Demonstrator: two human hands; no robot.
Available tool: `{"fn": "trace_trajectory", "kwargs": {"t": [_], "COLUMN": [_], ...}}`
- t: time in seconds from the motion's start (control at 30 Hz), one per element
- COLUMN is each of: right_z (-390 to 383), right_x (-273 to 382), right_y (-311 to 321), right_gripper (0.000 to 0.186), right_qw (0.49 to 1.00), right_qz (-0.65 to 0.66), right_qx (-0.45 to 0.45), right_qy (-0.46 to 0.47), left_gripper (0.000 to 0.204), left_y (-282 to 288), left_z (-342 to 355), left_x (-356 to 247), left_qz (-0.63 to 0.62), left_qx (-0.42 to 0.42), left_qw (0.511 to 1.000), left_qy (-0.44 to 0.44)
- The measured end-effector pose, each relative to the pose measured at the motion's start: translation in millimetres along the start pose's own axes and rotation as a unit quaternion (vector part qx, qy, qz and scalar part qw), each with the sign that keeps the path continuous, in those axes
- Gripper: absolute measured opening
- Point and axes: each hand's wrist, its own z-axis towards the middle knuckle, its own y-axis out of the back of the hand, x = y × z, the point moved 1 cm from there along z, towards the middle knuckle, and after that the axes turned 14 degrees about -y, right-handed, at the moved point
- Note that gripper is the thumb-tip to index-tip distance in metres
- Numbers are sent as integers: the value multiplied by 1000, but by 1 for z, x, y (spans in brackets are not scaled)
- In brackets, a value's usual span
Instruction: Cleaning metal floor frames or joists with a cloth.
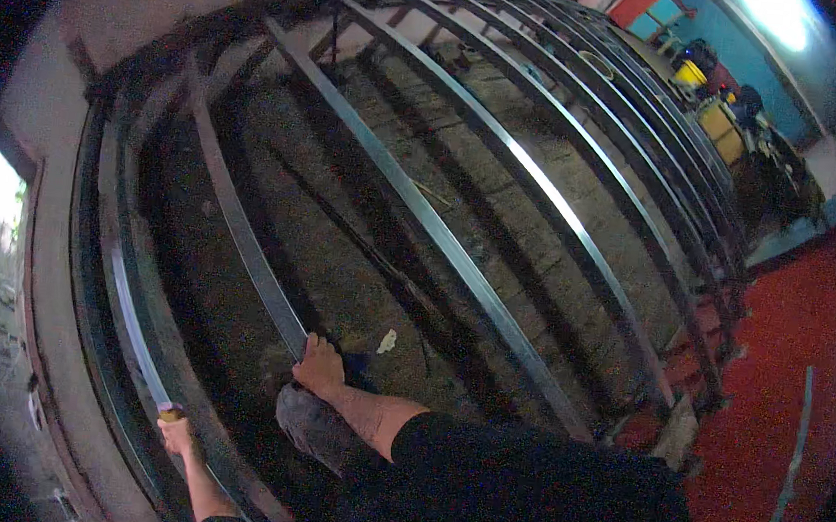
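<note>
Lower left, my left hand (176, 433) is closed round a small tan, block-like thing (170, 413) whose kind I cannot make out. It sits against the near end of the bright stretch of a long metal side beam (133, 322). My right hand (319, 366) grips a narrower metal bar (235, 209) near its lower end, fingers wrapped over the edge. Beneath my right forearm shows a grey-clad knee (312, 427). Both forearms come out of dark sleeves.
Several parallel metal bars (441, 224) span a dark, dusty floor (377, 287) seen through the gaps. A red surface (796, 320) lies at right. Far right stand a yellow bucket (691, 73) and clutter. A pale wall ledge (50, 262) runs along the left.
</note>
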Motion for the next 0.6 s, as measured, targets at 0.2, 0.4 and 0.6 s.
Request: {"fn": "trace_trajectory", "kwargs": {"t": [0.2, 0.4, 0.6], "right_z": [-6, -20, -10], "right_x": [18, 9, -10], "right_y": [18, 32, 18], "right_gripper": [64, 59, 64], "right_qw": [994, 995, 994], "right_qz": [28, 53, 44], "right_qx": [108, 89, 21], "right_qy": [-21, 1, 93], "left_gripper": [59, 46, 62], "left_y": [-4, 38, 97], "left_z": [-137, -433, -647], "left_x": [73, 159, 195], "left_qz": [87, -6, -31], "left_qx": [-75, -32, 40], "left_qw": [993, 996, 966], "left_qy": [-21, 79, 252]}}
